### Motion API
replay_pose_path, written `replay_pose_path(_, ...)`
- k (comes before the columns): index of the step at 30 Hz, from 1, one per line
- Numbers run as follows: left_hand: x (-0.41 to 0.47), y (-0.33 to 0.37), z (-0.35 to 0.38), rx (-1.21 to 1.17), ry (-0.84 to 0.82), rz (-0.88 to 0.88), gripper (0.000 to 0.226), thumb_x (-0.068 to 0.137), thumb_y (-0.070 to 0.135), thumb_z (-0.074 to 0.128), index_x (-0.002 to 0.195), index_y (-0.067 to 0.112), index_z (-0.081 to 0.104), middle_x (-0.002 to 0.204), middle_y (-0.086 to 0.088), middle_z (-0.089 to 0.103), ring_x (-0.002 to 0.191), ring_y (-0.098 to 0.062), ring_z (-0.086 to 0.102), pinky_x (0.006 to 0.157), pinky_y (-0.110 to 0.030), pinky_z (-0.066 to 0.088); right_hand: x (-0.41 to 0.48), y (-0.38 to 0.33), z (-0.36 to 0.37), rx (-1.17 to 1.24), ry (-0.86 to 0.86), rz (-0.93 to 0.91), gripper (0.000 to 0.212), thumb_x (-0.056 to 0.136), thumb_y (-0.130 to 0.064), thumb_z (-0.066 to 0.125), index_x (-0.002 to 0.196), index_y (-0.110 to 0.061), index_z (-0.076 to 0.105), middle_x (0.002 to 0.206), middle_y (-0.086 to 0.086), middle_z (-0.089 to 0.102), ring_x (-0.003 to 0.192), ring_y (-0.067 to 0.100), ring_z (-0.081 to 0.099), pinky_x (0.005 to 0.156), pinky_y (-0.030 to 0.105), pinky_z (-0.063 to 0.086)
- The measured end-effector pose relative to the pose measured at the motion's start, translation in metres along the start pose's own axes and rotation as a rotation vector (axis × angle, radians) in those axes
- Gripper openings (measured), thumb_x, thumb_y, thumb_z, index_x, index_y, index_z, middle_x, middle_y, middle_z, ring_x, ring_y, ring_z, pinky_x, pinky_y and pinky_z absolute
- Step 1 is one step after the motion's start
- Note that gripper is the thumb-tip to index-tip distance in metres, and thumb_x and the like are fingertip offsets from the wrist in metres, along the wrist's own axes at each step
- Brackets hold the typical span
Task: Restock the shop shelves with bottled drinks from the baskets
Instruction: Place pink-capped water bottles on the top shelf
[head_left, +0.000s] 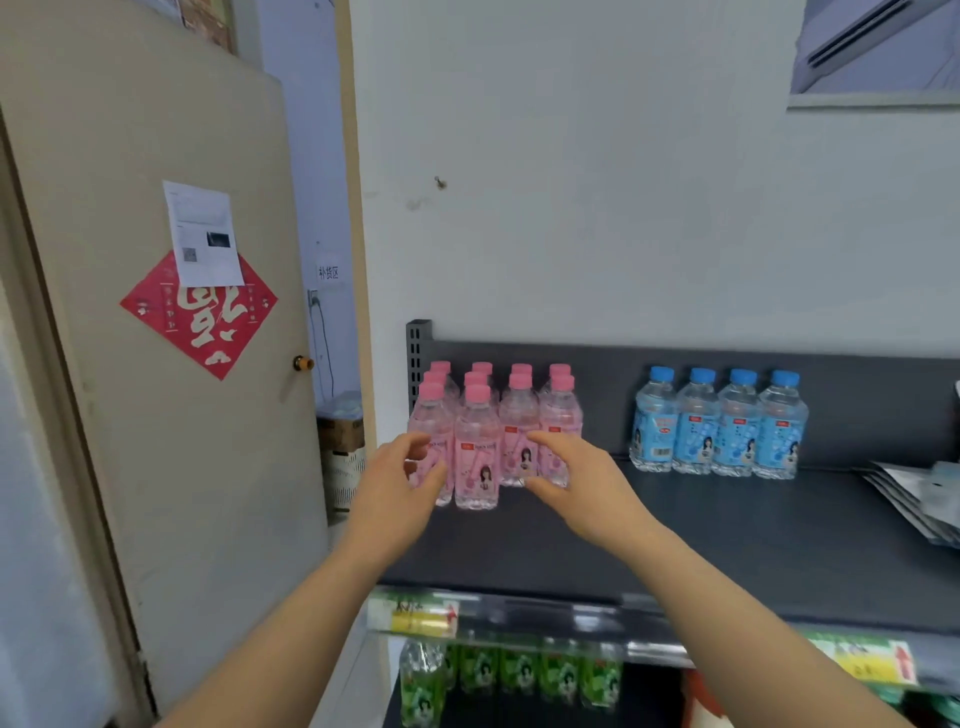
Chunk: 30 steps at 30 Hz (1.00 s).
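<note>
Several pink-capped bottles (478, 447) with pink labels stand in rows at the left end of the dark top shelf (727, 530). My left hand (400, 483) is open just in front of the leftmost front bottle, fingers spread and holding nothing. My right hand (576, 478) is open too, thumb and fingers curved near the front bottle on the right of the group, and I cannot tell whether it touches. Farther right, a row of blue-capped bottles (719, 423) stands against the shelf's back panel.
Green-labelled bottles (498, 670) fill the shelf below, behind price tags (415, 616). Grey flat packets (919, 499) lie at the shelf's right end. A beige door (156, 364) with a red sign is on the left, with boxes (340, 431) beyond it.
</note>
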<state>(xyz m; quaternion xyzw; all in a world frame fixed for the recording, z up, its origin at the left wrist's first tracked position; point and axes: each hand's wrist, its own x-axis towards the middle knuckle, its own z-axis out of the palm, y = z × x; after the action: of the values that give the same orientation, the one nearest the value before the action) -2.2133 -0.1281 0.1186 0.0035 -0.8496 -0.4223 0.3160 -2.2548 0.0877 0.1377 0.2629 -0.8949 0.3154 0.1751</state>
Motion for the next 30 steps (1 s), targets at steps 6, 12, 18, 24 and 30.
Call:
replay_pose_path(6, -0.061, 0.037, 0.027, 0.095, 0.005, 0.006, 0.039, 0.09, 0.032, 0.061, 0.126, 0.022, 0.053, 0.117, 0.006, 0.055, 0.101, -0.009, 0.053, 0.09, -0.029, 0.046, -0.066, 0.018, -0.03, -0.045, -0.081, -0.062, 0.053, 0.092, -0.028, 0.06, 0.142, -0.026, 0.041, 0.144, -0.006, 0.044, 0.129, 0.013, 0.042, 0.104, 0.028, 0.038)
replay_pose_path(12, -0.134, 0.059, 0.049, 0.154, -0.013, -0.021, 0.038, 0.089, 0.03, 0.062, 0.125, 0.021, 0.054, 0.113, 0.003, 0.057, 0.097, -0.008, 0.053, 0.086, -0.023, 0.04, -0.134, 0.038, -0.048, -0.037, -0.092, -0.049, 0.051, 0.092, -0.029, 0.059, 0.141, -0.024, 0.043, 0.144, -0.006, 0.045, 0.133, 0.012, 0.039, 0.109, 0.026, 0.029)
replay_pose_path(18, -0.191, 0.08, 0.069, 0.141, -0.124, -0.051, 0.038, 0.089, 0.032, 0.062, 0.124, 0.02, 0.055, 0.113, 0.002, 0.058, 0.103, -0.014, 0.055, 0.093, -0.034, 0.047, -0.199, 0.055, -0.069, -0.058, -0.107, 0.034, 0.05, 0.09, -0.031, 0.061, 0.138, -0.023, 0.048, 0.138, -0.005, 0.052, 0.126, 0.014, 0.046, 0.104, 0.025, 0.034)
replay_pose_path(24, -0.239, 0.098, 0.097, 0.09, -0.269, -0.032, 0.039, 0.091, 0.03, 0.061, 0.127, 0.018, 0.053, 0.112, 0.004, 0.056, 0.102, -0.011, 0.053, 0.089, -0.026, 0.043, -0.265, 0.064, -0.096, -0.101, -0.09, 0.166, 0.046, 0.089, -0.026, 0.062, 0.134, -0.021, 0.053, 0.13, -0.001, 0.058, 0.119, 0.017, 0.052, 0.099, 0.027, 0.039)
replay_pose_path(30, -0.308, 0.101, 0.122, 0.031, -0.47, -0.091, 0.041, 0.092, 0.032, 0.058, 0.131, 0.019, 0.051, 0.118, 0.003, 0.055, 0.103, -0.009, 0.052, 0.085, -0.022, 0.039, -0.349, 0.069, -0.107, -0.087, -0.142, 0.373, 0.047, 0.091, -0.028, 0.061, 0.136, -0.024, 0.05, 0.137, -0.003, 0.052, 0.126, 0.014, 0.047, 0.101, 0.024, 0.036)
